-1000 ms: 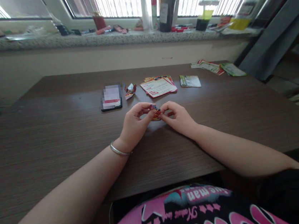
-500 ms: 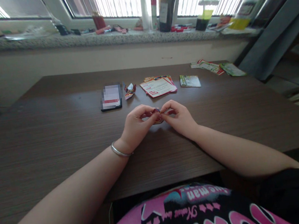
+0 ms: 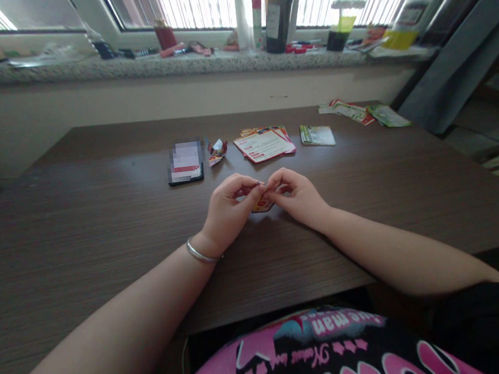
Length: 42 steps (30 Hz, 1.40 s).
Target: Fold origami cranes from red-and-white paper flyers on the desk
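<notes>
Looking from the left, I see a flat black thing [image 3: 185, 161], then a crumpled paper [image 3: 217, 153]. My left hand [image 3: 230, 204] is almost closed, pinching a small red and yellow piece of paper [image 3: 261, 205] that is on my side of a pile of cards [image 3: 265, 145]. My right hand [image 3: 298, 194] is curled the same way, pinching it too, and past that lies a little green and white card [image 3: 317, 135].

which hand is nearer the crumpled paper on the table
Left. The left hand is just on the person's side of the crumpled paper; the right hand is also on that side, but farther to the right.
</notes>
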Available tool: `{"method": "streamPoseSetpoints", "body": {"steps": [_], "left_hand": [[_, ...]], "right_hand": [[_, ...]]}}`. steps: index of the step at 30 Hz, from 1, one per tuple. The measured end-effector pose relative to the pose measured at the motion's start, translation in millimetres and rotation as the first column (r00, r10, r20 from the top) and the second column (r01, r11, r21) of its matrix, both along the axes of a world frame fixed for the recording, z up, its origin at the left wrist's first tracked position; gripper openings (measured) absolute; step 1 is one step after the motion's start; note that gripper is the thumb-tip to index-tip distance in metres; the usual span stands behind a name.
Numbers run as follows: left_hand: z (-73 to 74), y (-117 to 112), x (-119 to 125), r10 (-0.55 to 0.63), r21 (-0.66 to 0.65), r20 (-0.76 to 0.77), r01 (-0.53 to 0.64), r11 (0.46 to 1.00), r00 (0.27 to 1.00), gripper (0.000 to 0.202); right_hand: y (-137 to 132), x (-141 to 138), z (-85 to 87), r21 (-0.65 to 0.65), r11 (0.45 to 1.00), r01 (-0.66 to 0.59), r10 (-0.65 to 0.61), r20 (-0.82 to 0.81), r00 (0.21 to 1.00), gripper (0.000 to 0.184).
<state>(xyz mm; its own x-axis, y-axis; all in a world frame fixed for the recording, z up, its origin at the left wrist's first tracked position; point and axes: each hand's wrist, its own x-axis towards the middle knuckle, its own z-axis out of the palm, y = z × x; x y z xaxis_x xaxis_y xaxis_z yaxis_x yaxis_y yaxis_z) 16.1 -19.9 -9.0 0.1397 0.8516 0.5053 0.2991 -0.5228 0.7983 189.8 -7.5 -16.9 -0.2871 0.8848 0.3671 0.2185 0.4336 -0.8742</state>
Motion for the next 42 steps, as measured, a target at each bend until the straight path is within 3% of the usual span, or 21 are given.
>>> {"method": "streamPoseSetpoints", "body": {"steps": [7,11,13,15,18,21,24,28,32,37,42], "left_hand": [[3.3,2,-1,0.020,-0.063,-0.028,-0.021,0.998,0.999,0.025],[-3.4,12,-4,-0.071,-0.201,0.015,0.073,0.977,0.997,0.021],[-9.4,18,-6,-0.125,-0.287,0.059,0.137,0.948,0.990,0.040],[-14.3,21,-9,-0.119,-0.307,0.015,0.118,0.944,0.993,0.052],[-16.3,22,-12,-0.150,-0.212,-0.191,0.109,0.971,0.970,0.040],[-13.5,20,-14,-0.190,-0.016,-0.435,0.203,0.979,0.880,0.019],[-10.4,18,-14,-0.203,0.078,-0.582,0.303,0.950,0.787,0.022],[-8.0,14,-14,-0.131,0.112,-0.744,0.316,0.942,0.655,0.031],[-5.7,11,-14,-0.096,0.124,-0.809,0.328,0.936,0.580,0.037],[-4.4,8,-13,-0.097,0.139,-0.817,0.358,0.923,0.568,0.038],[-5.2,3,-12,-0.050,0.158,-0.851,0.345,0.925,0.522,0.037]], "right_hand": [[0,-1,-1.9,-0.124,0.989,-0.086,0.085,-0.013,0.996,0.015],[6,1,-8.0,-0.176,0.981,-0.085,0.082,-0.026,0.996,0.019],[12,4,-11.6,-0.186,0.982,-0.046,0.045,-0.009,0.999,0.022],[19,8,-14.5,-0.208,0.978,0.004,0.003,0.032,0.999,0.022],[27,14,-15.8,-0.167,0.979,0.119,-0.081,0.214,0.973,0.022],[31,18,-13.9,-0.043,0.979,0.202,-0.163,0.436,0.885,0.016],[33,19,-11.8,0.004,0.975,0.220,-0.190,0.520,0.833,0.015],[36,21,-11.5,0.040,0.970,0.239,-0.221,0.553,0.804,0.016],[40,23,-12.4,0.133,0.973,0.187,-0.230,0.600,0.767,0.015],[39,23,-10.2,0.190,0.976,0.107,-0.208,0.664,0.719,0.020],[32,22,-8.6,0.269,0.963,0.024,-0.225,0.753,0.619,0.036]]}}
